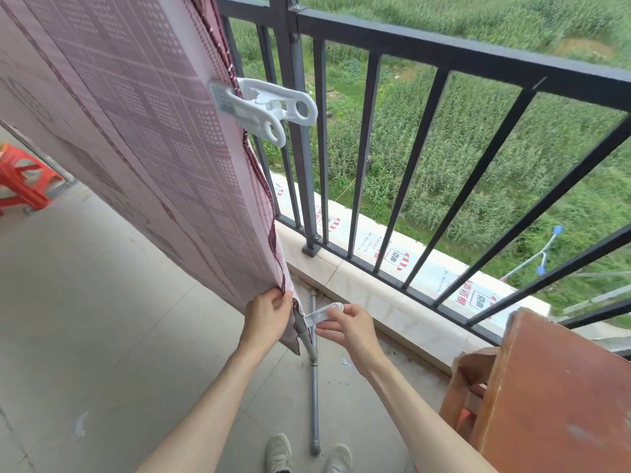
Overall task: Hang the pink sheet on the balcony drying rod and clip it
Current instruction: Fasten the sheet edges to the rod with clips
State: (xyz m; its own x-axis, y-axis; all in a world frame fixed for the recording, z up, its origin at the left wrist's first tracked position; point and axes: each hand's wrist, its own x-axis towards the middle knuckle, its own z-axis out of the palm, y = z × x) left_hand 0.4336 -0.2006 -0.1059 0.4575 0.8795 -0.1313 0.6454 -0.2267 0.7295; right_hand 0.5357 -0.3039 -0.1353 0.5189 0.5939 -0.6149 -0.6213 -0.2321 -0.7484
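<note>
Two white clips in view: 1 big clip (pixel 269 105) clamped on the sheet's (pixel 136 138) right edge, up near the rail (pixel 444 52); 1 small clip (pixel 322 314) at the sheet's bottom right corner, jaws at the grey pole (pixel 309 343). One pink sheet, hanging, w/ dark red trim. Two hands: L hand (pixel 268 317) pinches the sheet's lower edge, thumb + fingers pressed on fabric; R hand (pixel 348 327) pinches the small clip's handles. 1 red stool (pixel 24 179) at left, 1 brown wood table (pixel 553 387) at right, 2 shoes (pixel 278 452) at bottom.
</note>
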